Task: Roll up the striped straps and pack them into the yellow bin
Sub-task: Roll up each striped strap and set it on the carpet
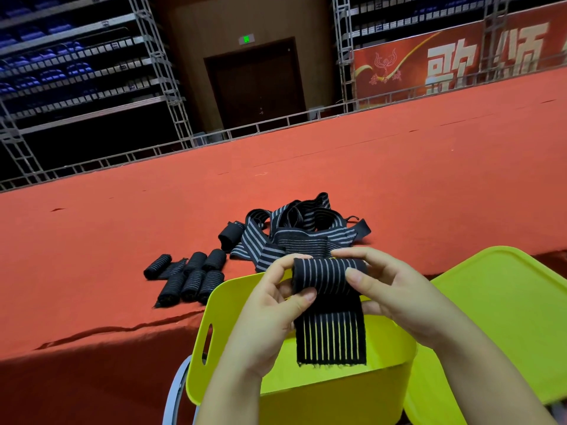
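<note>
Head view: left hand (270, 305) and right hand (395, 289) raised over yellow bin (337, 391), each grip pinching half-rolled striped strap (329, 280), loose tail hanging down.

Materials and finishes: cloth straps, plastic bin, carpeted platform.

Striped strap (329, 289): black woven elastic cloth, matt, ribbed with thin pale lines, its hanging end frayed. Loose strap pile (302, 230) and rolled straps (190, 276): the same matt striped cloth. Yellow bin (306, 384): smooth moulded plastic, slight sheen, with a cut-out handle slot. Yellow lid (503, 308): matching smooth plastic. Red covering (368, 170) over the platform: matt felt-like cloth, finely rough, wrinkled at the near edge. Truss frames (159, 69): bare grey metal, dull. Door (257, 84): dark wood look, matt. Red banner (454, 65): smooth printed sheet, faint gloss.
</note>
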Action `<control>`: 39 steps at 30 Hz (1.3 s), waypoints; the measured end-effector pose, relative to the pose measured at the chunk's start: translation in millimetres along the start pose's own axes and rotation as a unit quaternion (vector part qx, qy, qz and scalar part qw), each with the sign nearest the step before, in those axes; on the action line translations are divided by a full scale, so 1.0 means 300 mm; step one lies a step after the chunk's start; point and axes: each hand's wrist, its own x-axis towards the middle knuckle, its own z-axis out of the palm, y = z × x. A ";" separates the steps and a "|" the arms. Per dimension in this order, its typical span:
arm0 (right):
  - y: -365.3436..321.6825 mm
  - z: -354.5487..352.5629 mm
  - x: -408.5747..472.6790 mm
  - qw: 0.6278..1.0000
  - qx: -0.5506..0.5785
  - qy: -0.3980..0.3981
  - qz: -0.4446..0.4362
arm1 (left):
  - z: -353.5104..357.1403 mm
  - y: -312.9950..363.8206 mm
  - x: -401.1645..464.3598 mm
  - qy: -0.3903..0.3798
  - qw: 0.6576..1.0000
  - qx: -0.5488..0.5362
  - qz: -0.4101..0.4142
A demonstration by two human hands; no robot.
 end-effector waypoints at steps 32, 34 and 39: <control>0.021 0.031 -0.002 0.998 -0.035 0.044 0.000 | 0.023 0.025 -0.013 0.041 0.995 -0.078 -0.038; 0.027 0.032 -0.001 0.995 -0.069 0.066 -0.024 | 0.025 0.018 -0.009 0.050 0.994 -0.089 -0.041; 0.050 0.044 0.006 0.977 -0.169 0.101 -0.079 | 0.028 0.008 0.001 0.083 0.988 -0.128 -0.034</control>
